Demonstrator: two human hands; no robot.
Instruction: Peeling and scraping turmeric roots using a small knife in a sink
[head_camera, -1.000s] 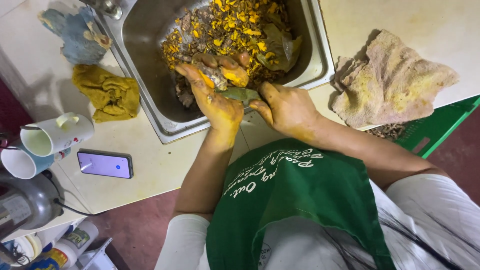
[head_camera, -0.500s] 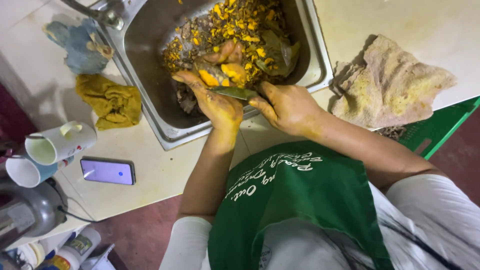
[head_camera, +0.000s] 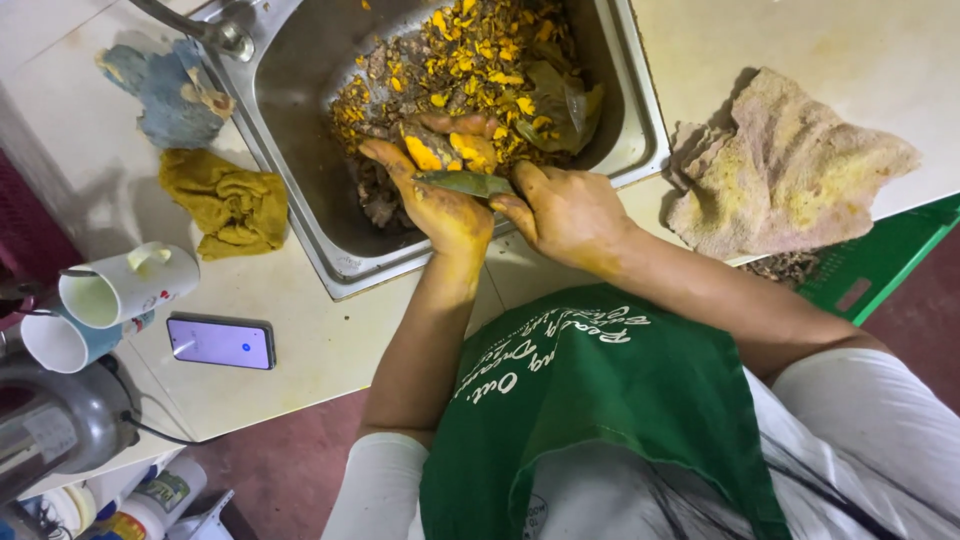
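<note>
Pale and smooth, the desk (head_camera: 300, 330) runs around a steel sink (head_camera: 300, 200) whose basin is heaped with yellow-orange peelings and brownish scraps (head_camera: 470, 55); working over the basin lets the waste drop straight in rather than spread across the top.

Both hands are stained deep yellow. The left hand (head_camera: 440, 205) is curled around a knobbly orange root (head_camera: 445, 150), fingers wrapped under it so the cut face is turned up and steady just above the heap. The right hand (head_camera: 570, 210) is closed narrowly on the handle of a small knife; its dull greenish blade (head_camera: 465, 183) lies flat across toward the left hand's thumb, just under the root, a hold that suits paring close to the skin. The two hands touch or nearly touch over the near rim of the sink.

A tap (head_camera: 215, 30) stands at the far left corner of the sink. Left of it lie a blue rag (head_camera: 160, 85) and a mustard-yellow cloth (head_camera: 225, 200), within reach for wiping. On the right a stained beige towel (head_camera: 790, 170) is spread on the desk, partly over a green crate (head_camera: 880, 265). At the near left, well apart from the mess, sit two mugs (head_camera: 110, 300) on their sides, a phone (head_camera: 220, 342) face up, and a kettle (head_camera: 50, 430). The person wears a green apron (head_camera: 600, 420).
</note>
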